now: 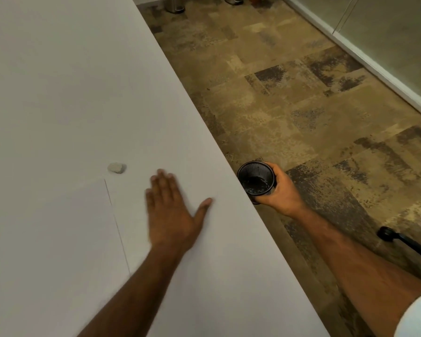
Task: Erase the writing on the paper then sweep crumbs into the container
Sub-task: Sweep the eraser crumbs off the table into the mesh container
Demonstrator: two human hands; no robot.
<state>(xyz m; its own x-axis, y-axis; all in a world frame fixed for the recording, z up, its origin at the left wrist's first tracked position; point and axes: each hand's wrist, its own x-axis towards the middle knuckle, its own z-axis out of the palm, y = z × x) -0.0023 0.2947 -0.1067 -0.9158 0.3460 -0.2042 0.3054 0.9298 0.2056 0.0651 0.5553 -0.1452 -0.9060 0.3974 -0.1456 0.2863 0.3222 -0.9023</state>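
Note:
A white sheet of paper [58,239] lies flat on the white table [71,81], its right edge running down past my left forearm. No writing shows on it. A small grey-white eraser [117,168] sits just beyond the paper's far right corner. My left hand [173,212] lies flat on the table between the paper and the table's right edge, fingers straight, thumb spread. My right hand [283,190] grips a black mesh container [256,180] just off the table's right edge, its open mouth tilted toward me. Crumbs are too small to make out.
The table's right edge runs diagonally from top centre to bottom right. Beyond it is mottled brown carpet [301,93]. A black chair caster [387,233] stands on the floor at the right. Metal bins [174,4] stand at the far end.

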